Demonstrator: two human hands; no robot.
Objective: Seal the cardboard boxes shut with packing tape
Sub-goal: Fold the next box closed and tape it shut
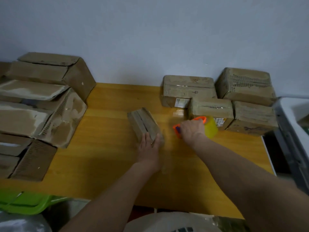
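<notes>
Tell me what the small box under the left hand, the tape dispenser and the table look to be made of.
Small box: matte brown cardboard, worn, with a flap seam along its top.
Tape dispenser: glossy plastic, orange frame around a translucent yellow roll, probably tape.
Table: wood or wood-look laminate; yellow-orange grain with a slight sheen.

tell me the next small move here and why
Probably lift the tape dispenser and bring it over to the small box. The right hand grips the dispenser on the table, apart from the box, while the left hand steadies the box, whose top seam looks untaped.
</notes>
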